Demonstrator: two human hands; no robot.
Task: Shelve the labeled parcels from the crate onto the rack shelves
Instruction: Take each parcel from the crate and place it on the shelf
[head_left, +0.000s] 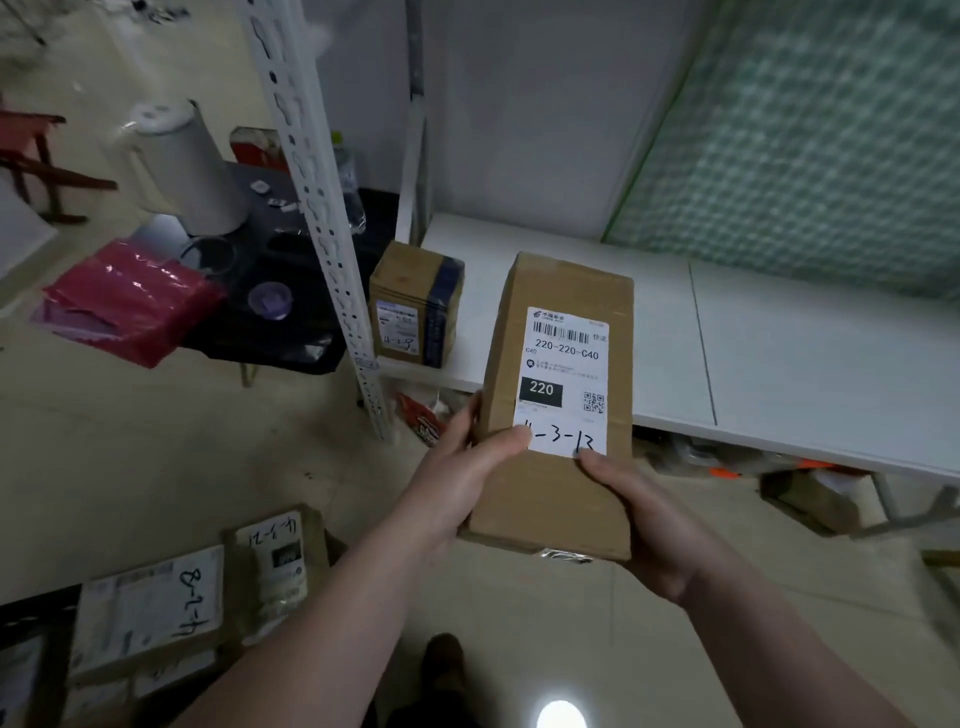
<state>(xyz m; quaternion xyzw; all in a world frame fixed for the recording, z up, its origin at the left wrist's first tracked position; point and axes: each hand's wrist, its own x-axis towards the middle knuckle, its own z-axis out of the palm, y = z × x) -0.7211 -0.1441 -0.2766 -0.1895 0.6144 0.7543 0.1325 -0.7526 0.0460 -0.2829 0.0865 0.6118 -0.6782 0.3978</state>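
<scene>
Held the brown box (558, 395) over the front edge of the white shelf (779, 332), gripped at its near end by the left hand (467, 467) and the right hand (639, 514), thumbs curled onto the label marked 4-3-13. Not yet set down. Judged one small box (415, 304) already shelved, upright at the shelf's left end. Left to do: at least two labeled parcels (150, 613) down at lower left, likely more out of view.

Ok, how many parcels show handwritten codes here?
4: the held parcel in the left hand and right hand; a small box on the shelf; a flat parcel and brown box lower left. Others may be hidden.
</scene>
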